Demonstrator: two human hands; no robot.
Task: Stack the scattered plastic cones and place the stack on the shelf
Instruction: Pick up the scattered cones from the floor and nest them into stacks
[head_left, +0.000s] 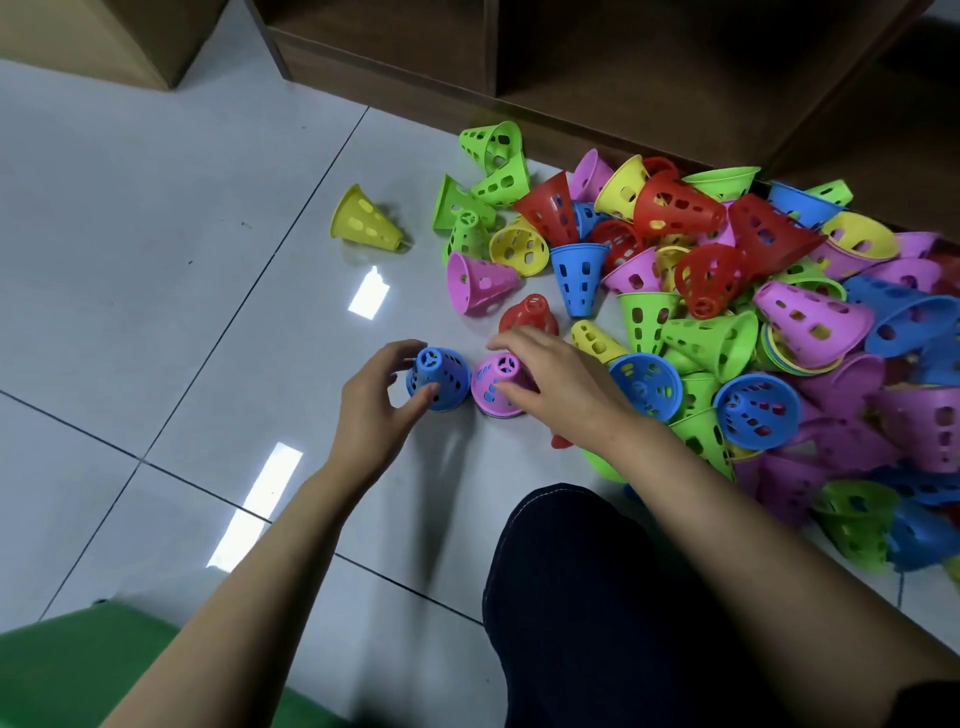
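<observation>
Head view, cone sorting at an early stage. The tiled floor (156, 260) carries all of the work. The wooden shelf (395, 78), the stack's destination, stands along its far edge with its visible compartments holding no cones. A loose pile of plastic cones (753, 322), red, blue, green, pink and yellow, lies against the shelf's base to the person's right, most of them tipped on their sides. The left hand (384, 395) grasps a blue cone (435, 379) with thumb and fingers curled round its wall. The right hand (556, 384) likewise clasps a pink cone (496, 387). Both cones stand upright, narrow end up, side by side on open floor clear of the pile, probably so that one can be lifted and nested over the other. A single yellow cone (363, 221) lies apart to the left, on its side.
</observation>
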